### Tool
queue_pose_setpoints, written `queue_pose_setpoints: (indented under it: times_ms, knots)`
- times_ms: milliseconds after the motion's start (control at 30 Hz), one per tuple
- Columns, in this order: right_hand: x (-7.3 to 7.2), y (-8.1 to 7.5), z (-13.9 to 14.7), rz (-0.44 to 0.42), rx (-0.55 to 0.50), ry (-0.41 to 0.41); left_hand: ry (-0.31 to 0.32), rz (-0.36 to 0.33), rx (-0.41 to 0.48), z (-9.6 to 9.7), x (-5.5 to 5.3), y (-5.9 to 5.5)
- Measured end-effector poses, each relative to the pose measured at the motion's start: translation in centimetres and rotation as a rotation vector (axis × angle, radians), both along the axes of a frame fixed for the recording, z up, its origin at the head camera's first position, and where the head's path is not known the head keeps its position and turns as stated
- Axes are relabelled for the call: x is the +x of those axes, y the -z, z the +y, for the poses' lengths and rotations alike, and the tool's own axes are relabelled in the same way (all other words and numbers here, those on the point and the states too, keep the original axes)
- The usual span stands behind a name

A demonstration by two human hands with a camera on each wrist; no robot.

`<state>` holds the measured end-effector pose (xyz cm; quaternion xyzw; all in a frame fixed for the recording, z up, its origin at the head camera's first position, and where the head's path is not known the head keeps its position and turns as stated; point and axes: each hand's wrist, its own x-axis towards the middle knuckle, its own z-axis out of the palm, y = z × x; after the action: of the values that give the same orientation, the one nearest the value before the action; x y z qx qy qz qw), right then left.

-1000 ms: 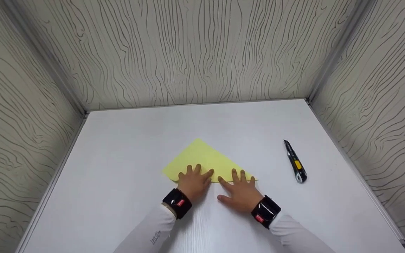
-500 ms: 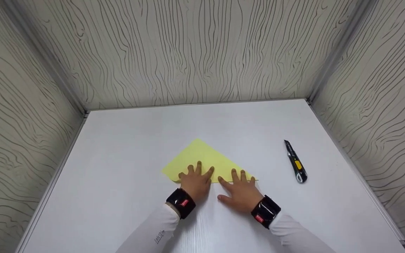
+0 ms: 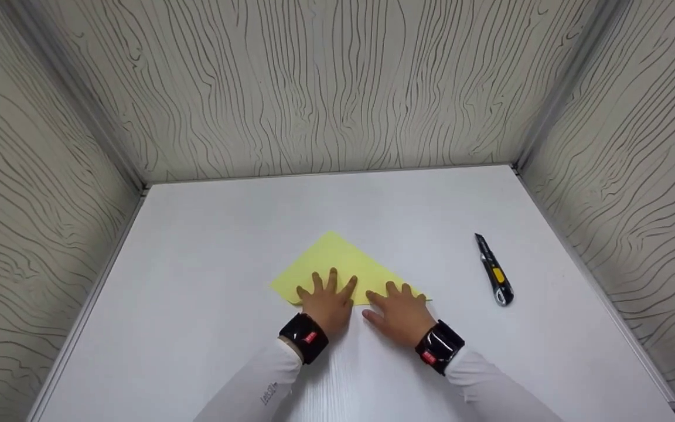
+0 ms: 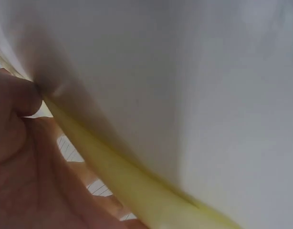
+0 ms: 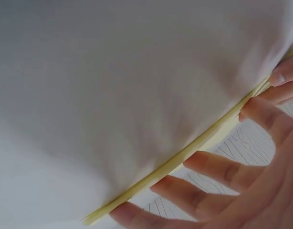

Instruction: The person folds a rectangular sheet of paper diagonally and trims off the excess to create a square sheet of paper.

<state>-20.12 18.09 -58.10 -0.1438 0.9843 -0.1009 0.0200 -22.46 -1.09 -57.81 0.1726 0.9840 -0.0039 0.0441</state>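
A yellow sheet of paper (image 3: 329,252), folded into a rough triangle, lies on the white table with its peak pointing away. My left hand (image 3: 327,306) presses its near left part with fingers spread. On the near right part rest the fingertips of my right hand (image 3: 402,315), its thumb off the paper on the table side. In the left wrist view the paper's near edge (image 4: 122,179) bulges up a little beside my palm. The right wrist view shows fingertips pushing down along the folded edge (image 5: 170,166), where layers lie close together.
A black and yellow utility knife (image 3: 494,271) lies on the table to the right of the paper. The white table (image 3: 208,234) is bounded by wood-grain panels (image 3: 326,88) at the back and both sides.
My left hand has slid slightly to the right, its fingers spreading wider on the paper. My right hand has shifted a little forward and its fingers bend more. The paper keeps its place.
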Motion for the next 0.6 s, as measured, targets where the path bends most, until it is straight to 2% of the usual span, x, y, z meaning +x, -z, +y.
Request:
queue_pose_setpoints:
  times_ms: [233,367,500,600]
  knots:
    - [-1.0,0.2,-1.7,0.111,0.066,0.167,-0.012,-0.031,0.024,0.1,-0.2,-0.7]
    - [-1.6,0.2,-2.3,0.109,0.076,0.222,-0.027,-0.04,0.027,0.3,-0.4,-0.9]
    - [-1.8,0.1,-2.4,0.092,0.073,0.236,-0.025,-0.014,-0.039,0.7,-0.5,-0.7]
    - [-1.8,0.3,-2.4,0.106,0.083,0.232,-0.02,0.032,-0.11,1.2,-0.6,-0.2]
